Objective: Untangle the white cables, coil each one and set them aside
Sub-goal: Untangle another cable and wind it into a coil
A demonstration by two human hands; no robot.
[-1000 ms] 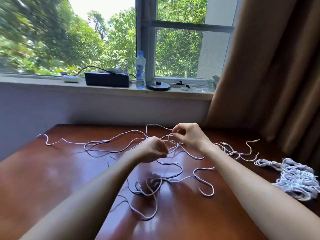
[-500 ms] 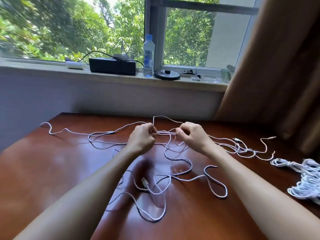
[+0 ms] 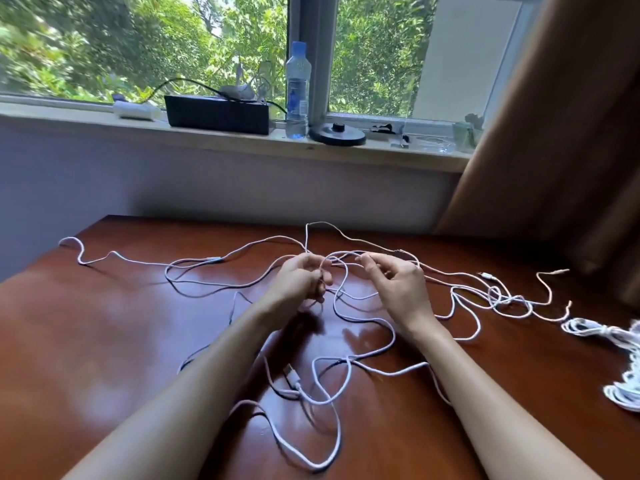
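Cables (image 3: 348,359), white, tangled: spread in loose loops across the middle of the table (image 3: 104,341). One end is trailed toward the table's far left corner; a USB plug (image 3: 292,374) is laid nearer the table's front edge, between the forearms.

Left hand (image 3: 301,280): held above the table's centre, fingers curled, one strand pinched at the fingertips.

Right hand (image 3: 394,284): held just beside it, another strand of the same tangle pinched between thumb and forefinger.

Coiled bundles (image 3: 623,396): heaped at the table's right edge, well apart from the tangle.

Beyond the table's far edge, on the sill: water bottle (image 3: 297,91), black box (image 3: 216,114), round black base (image 3: 337,135).

Curtain (image 3: 571,133): hung past the table's far right corner.
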